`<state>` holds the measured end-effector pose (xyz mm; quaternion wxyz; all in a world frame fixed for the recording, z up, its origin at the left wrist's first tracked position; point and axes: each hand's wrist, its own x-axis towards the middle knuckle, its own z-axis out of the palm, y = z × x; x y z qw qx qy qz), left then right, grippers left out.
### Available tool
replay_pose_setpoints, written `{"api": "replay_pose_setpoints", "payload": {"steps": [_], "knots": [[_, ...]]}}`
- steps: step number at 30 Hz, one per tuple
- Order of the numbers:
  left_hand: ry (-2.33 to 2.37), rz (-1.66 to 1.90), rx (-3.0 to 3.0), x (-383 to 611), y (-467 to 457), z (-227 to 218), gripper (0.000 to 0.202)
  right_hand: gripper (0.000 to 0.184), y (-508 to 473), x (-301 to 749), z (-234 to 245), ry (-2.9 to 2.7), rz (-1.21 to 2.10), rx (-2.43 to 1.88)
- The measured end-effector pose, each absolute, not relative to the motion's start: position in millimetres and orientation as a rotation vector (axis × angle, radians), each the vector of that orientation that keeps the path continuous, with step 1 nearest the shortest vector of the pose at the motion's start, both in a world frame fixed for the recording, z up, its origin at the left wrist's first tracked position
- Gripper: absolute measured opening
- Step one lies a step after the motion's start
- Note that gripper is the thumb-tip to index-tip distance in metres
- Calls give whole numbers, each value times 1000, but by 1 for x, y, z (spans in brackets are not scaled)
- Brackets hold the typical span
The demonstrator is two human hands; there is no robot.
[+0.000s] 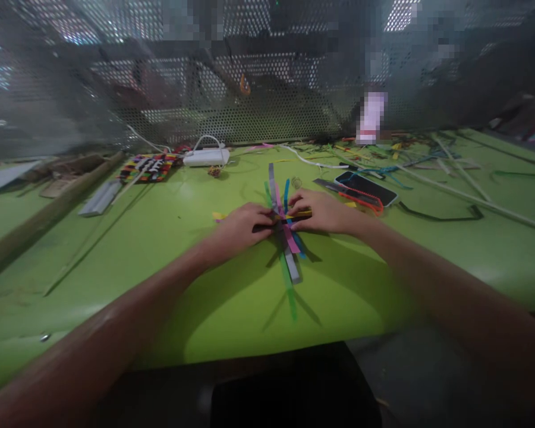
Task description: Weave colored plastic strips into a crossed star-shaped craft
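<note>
Between my two hands, colored flat strips cross each other in a small woven bundle above the green tabletop. A grey strip (290, 266) and a green strip (287, 291) point toward me, with a pink strip (289, 239) and a blue strip (286, 193) beside them. Yellow strip ends (218, 216) stick out to the left, past my left hand (245, 229). That hand pinches the left side of the crossing. My right hand (318, 213) grips its right side, fingers bent around the strips. The exact finger contacts at the crossing are partly hidden.
Right of my right hand lie an orange-handled cutter (361, 199) and a phone (368, 188). A white power adapter (206, 157) and a colorful woven piece (149, 167) sit at the back left. A long wooden pole (49, 214) runs along the left. Loose strips (485, 202) litter the right.
</note>
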<state>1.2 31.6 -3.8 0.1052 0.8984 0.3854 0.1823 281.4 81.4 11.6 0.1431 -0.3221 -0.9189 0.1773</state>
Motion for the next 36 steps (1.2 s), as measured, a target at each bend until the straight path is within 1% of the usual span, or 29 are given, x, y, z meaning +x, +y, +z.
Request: {"api": "replay_pose_setpoints", "payload": {"steps": [8,15,25,33,36], "knots": [[1100,548,2661,0,32,-3,25,25,80,282,12,-2635,519,-948],[1139,478,2704,1,29,-1,27,21,77,279,18,-2718,493,-911],[1141,457,2720,3,29,0,26,35,77,275,19,-2715,484,-1003],[1118,484,2703,4,30,-1,24,34,72,274,24,-2702,570,-1017],[1128,484,2695,4,30,-2,25,37,72,275,24,-2703,547,-1021]]}}
